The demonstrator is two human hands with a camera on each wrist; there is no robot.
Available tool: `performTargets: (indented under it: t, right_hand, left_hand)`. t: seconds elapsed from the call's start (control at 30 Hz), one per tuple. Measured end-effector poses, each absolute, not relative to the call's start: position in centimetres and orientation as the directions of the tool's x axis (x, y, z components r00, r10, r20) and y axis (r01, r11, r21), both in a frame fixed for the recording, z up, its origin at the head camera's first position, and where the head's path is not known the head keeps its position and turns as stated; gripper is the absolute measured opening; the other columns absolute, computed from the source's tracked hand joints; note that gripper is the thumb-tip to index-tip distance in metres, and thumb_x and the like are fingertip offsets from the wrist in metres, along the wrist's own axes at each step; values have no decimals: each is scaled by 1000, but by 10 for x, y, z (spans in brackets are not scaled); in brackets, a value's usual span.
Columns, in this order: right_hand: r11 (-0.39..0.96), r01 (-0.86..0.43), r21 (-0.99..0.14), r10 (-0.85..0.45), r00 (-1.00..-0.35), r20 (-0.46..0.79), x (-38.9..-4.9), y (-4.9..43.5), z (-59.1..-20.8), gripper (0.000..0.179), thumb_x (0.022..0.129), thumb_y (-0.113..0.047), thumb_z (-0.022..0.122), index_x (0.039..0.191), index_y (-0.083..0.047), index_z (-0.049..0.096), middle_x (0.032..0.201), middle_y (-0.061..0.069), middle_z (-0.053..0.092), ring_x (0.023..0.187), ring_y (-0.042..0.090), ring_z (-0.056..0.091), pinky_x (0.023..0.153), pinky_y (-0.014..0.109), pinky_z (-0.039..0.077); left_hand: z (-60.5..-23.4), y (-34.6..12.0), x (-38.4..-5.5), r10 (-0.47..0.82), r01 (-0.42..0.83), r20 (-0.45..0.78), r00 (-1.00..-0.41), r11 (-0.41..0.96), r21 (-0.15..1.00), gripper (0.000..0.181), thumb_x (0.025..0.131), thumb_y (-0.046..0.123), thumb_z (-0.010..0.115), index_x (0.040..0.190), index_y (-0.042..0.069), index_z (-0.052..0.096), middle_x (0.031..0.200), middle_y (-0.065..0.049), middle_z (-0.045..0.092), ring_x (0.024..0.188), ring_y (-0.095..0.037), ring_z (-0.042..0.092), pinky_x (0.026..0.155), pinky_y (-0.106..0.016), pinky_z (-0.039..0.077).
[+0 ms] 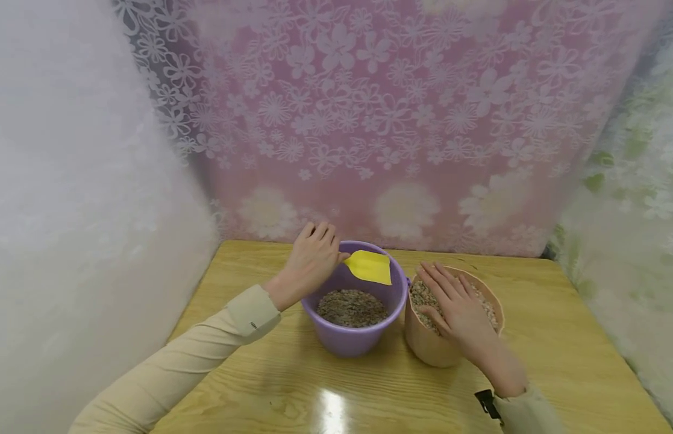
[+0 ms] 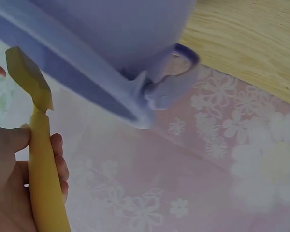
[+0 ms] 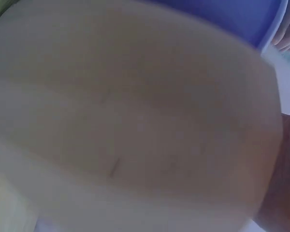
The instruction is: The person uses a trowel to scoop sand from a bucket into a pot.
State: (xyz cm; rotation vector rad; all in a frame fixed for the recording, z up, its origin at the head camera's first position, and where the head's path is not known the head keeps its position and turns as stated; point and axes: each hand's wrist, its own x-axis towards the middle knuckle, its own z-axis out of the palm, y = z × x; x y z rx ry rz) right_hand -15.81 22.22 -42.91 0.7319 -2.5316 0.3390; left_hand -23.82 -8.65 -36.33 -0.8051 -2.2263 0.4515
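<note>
Left arm extended forward from lower left, wrist bent so the left hand [image 1: 313, 259] sits at the purple bucket's [image 1: 346, 345] left rim; fingers and thumb curled round the handle of the yellow toy shovel [image 1: 371, 267], blade pointing right above the bucket's gravel [image 1: 353, 308]. Right forearm reaches in from lower right; right hand [image 1: 462, 313] palm down over the gravel-filled tan bucket [image 1: 431, 351], fingers extended, thumb spread, grasping nothing. Palm contact with gravel: cannot tell.
</note>
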Motion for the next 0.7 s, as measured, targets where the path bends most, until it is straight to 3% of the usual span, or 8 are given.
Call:
performTargets:
  t: [0.23, 0.33, 0.47, 0.57, 0.7]
  right_hand:
    - [786, -612, -90, -502, -716, 486, -170, 185, -435, 78, 102, -64, 24, 155, -8, 39, 158, 18, 40, 144, 39, 38, 112, 65, 28]
    - [774, -626, -99, -519, -715, 469, -171, 179, -439, 80, 102, -64, 22, 154, -5, 40, 158, 18, 40, 144, 40, 37, 112, 65, 28]
    - [782, -613, -113, -512, -736, 443, -170, 176, -441, 75, 104, -60, 30, 154, -5, 39, 160, 16, 37, 147, 37, 33, 113, 65, 28]
    - [792, -598, -126, -503, -756, 419, -170, 176, -442, 70, 105, -55, 40, 156, -7, 37, 162, 14, 34, 150, 34, 29, 115, 64, 25]
    - [795, -587, -154, -494, -773, 398, -169, 174, -443, 68, 104, -47, 51, 158, -9, 34, 164, 12, 30, 151, 33, 26, 116, 64, 21]
  left_hand:
    - [-374, -96, -240, 660, 371, 419, -623, 722, -584, 49, 101, 54, 53, 91, 9, 70, 96, -5, 66, 93, -23, 54, 94, -36, 41]
    - [-379, -94, -242, 657, 372, 368, -658, 709, -599, 48, 102, 54, 51, 87, 12, 69, 92, -3, 66, 92, -22, 53, 94, -35, 41]
    - [-383, -90, -246, 652, 374, 307, -694, 690, -619, 48, 102, 53, 50, 83, 13, 67, 84, 0, 60, 86, -20, 46, 86, -32, 37]
    - [-385, -86, -248, 662, 362, 251, -706, 643, -675, 47, 103, 52, 49, 87, 14, 70, 85, 1, 61, 88, -19, 45, 87, -32, 35]
    - [-387, -78, -249, 685, 347, 125, -717, 507, -789, 28, 107, 33, 53, 98, 18, 75, 96, 3, 68, 96, -19, 49, 93, -34, 35]
